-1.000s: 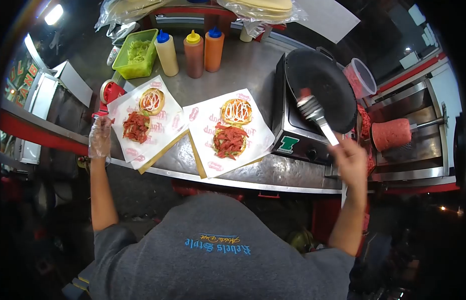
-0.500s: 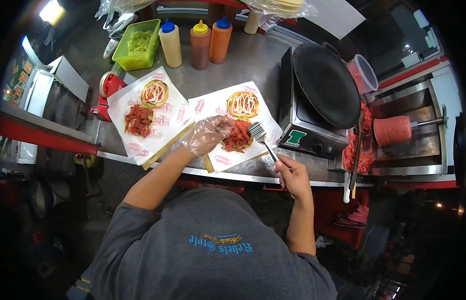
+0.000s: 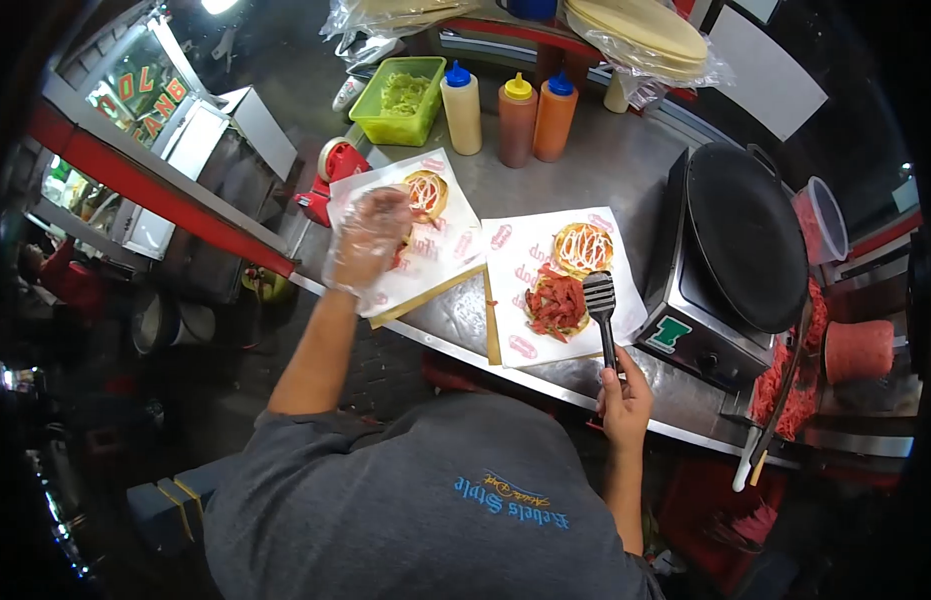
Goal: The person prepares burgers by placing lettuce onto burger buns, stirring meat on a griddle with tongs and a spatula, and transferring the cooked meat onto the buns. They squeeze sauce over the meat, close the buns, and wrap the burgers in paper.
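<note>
My left hand [image 3: 368, 245], in a clear plastic glove, hovers over the left burger and hides most of its meat half. Its fingers are smeared by motion. The sauced bun half [image 3: 425, 195] of that burger shows beyond it on printed paper [image 3: 455, 215]. My right hand [image 3: 625, 398] grips the black handle of a slotted spatula [image 3: 600, 295]. The spatula's head lies at the right edge of the shaved red meat [image 3: 556, 304] on the other burger. Above that meat sits a bun half [image 3: 583, 250] with white sauce zigzags, on a second paper [image 3: 520, 290].
Behind the papers stand a green tub [image 3: 400, 125] of shredded lettuce and sauce bottles, one with a yellow cap [image 3: 517, 120]. On the right is a round black griddle [image 3: 745, 235]. Past it are a meat spit [image 3: 858, 350] and a long knife [image 3: 760, 450].
My left hand has left the right burger's meat and moved over the left burger. The spatula remains by the right burger's meat. The whole view has shifted and tilted.
</note>
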Motion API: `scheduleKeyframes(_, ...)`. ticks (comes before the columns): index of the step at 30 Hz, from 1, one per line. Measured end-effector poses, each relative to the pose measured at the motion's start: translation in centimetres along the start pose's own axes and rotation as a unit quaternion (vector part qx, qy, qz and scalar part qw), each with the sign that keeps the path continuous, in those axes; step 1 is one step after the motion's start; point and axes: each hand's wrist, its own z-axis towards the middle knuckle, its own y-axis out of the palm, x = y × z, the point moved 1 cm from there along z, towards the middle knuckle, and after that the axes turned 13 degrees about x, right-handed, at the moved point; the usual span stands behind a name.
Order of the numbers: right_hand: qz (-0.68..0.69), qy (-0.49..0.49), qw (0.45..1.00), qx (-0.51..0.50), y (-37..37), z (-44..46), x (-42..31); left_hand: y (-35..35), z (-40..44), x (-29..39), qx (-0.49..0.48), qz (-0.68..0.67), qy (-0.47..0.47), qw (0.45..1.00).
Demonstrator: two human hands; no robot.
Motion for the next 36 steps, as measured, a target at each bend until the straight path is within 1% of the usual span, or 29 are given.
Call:
scheduleKeyframes(1,-0.006,-0.007,1.0,-0.01,0.1,0.3,0.4,-2.5,1.4,-1.6,-0.003,0.022,-0.005,1.0)
scheduleKeyframes(2,-0.012,-0.014,1.0,-0.02,0.2,0.5,0.7,-4.2,2.2,-2.1,-0.016,0.099,-0.019,0.995)
scheduleKeyframes(3,-0.016,0.006,1.0,-0.022,0.7,0.5,0.4,-5.5,2.6,-2.5,-0.029,0.175,-0.034,0.984)
scheduleKeyframes(4,-0.046,-0.035,0.998,-0.023,1.2,0.7,0.3,-6.7,2.8,-3.2,-0.043,0.249,-0.05,0.966)
scheduleKeyframes(5,-0.076,-0.076,0.994,-0.023,1.7,1.0,0.4,-7.7,3.0,-4.6,-0.049,0.264,0.05,0.962)
scheduleKeyframes(8,-0.141,-0.157,0.978,-0.012,3.7,1.1,-1.9,-7.6,2.9,-1.5,-0.073,0.305,0.03,0.949)
scheduleKeyframes(9,-0.173,-0.183,0.968,-0.012,4.1,1.1,-3.6,-7.3,2.9,-0.6,-0.086,0.378,0.138,0.911)
scheduleKeyframes(10,-0.208,-0.208,0.956,-0.013,4.3,0.9,-4.5,-6.1,2.3,1.3,-0.058,0.447,0.164,0.877)
scheduleKeyframes(11,-0.216,-0.244,0.945,-0.013,4.5,0.8,-4.7,-5.1,1.5,2.4,-0.034,0.446,0.155,0.881)
scheduleKeyframes(12,-0.249,-0.253,0.934,-0.038,4.7,0.4,-4.8,-4.3,0.5,2.9,-0.007,0.445,0.148,0.883)
scheduleKeyframes(14,-0.315,-0.227,0.917,-0.088,6.1,-1.0,-5.6,-3.0,-2.1,-0.3,-0.027,0.288,0.124,0.949)
scheduleKeyframes(15,-0.324,-0.28,0.901,-0.072,6.9,-1.5,-4.4,-2.2,-3.5,-1.2,-0.034,0.209,0.111,0.971)
scheduleKeyframes(16,-0.342,-0.281,0.893,-0.079,7.3,-1.6,-3.1,-0.4,-5.3,-0.7,-0.079,0.19,0.016,0.978)
scheduleKeyframes(17,-0.358,-0.283,0.885,-0.086,7.8,-1.7,-2.0,0.2,-6.5,-2.5,-0.111,0.25,0.117,0.955)
scheduleKeyframes(18,-0.375,-0.285,0.877,-0.092,8.0,-1.8,-1.6,1.3,-8.2,-4.6,-0.116,0.206,0.031,0.971)
scheduleKeyframes(19,-0.394,-0.284,0.869,-0.096,8.2,-1.9,-2.1,2.0,-9.5,-5.8,-0.127,0.159,-0.019,0.979)
scheduleKeyframes(22,-0.289,-0.263,0.918,-0.064,8.0,-1.6,-4.3,2.7,-9.9,-3.2,-0.198,0.212,0.036,0.956)
scheduleKeyframes(23,-0.26,-0.237,0.934,-0.055,8.4,-1.5,-5.3,2.1,-9.3,-3.1,-0.143,0.206,0.089,0.964)
scheduleKeyframes(25,-0.234,-0.26,0.934,-0.068,10.4,-0.7,-7.1,0.3,-8.3,-3.5,-0.042,0.195,0.197,0.96)
scheduleKeyframes(26,-0.221,-0.271,0.934,-0.072,11.7,-0.2,-7.7,-1.1,-8.0,-5.2,0.044,0.186,0.129,0.973)
scheduleKeyframes(27,-0.146,-0.319,0.933,-0.079,13.8,0.7,-6.5,-2.1,-6.2,-5.5,0.121,0.131,0.163,0.97)
scheduleKeyframes(28,-0.157,-0.3,0.935,-0.106,15.8,0.9,-7.0,-2.3,-5.6,-4.9,0.178,-0.018,0.113,0.977)
scheduleKeyframes(29,-0.169,-0.311,0.928,-0.115,18.0,1.3,-6.7,-4.0,-4.6,-5.6,0.21,-0.015,0.089,0.974)
scheduleKeyframes(31,-0.196,-0.33,0.911,-0.153,22.2,2.4,-4.9,-6.4,-2.8,-7.7,0.21,0.054,0.126,0.968)
scheduleKeyframes(32,-0.203,-0.32,0.913,-0.154,22.4,2.8,-5.2,-6.9,-2.2,-8.1,0.209,0.089,0.143,0.963)
scheduleKeyframes(33,-0.209,-0.31,0.915,-0.154,22.6,3.0,-5.5,-6.5,-1.9,-6.3,0.203,0.215,0.164,0.941)
scheduleKeyframes(34,-0.217,-0.299,0.916,-0.154,22.8,3.2,-6.8,-6.4,-1.6,-5.0,0.168,0.235,0.175,0.941)
scheduleKeyframes(35,-0.212,-0.253,0.931,-0.153,20.8,3.3,-8.3,-6.2,-1.4,-4.2,0.133,0.253,0.185,0.94)
scheduleKeyframes(36,-0.151,-0.313,0.93,-0.119,18.3,4.1,-8.9,-5.9,-1.4,-3.9,0.101,0.27,0.191,0.938)
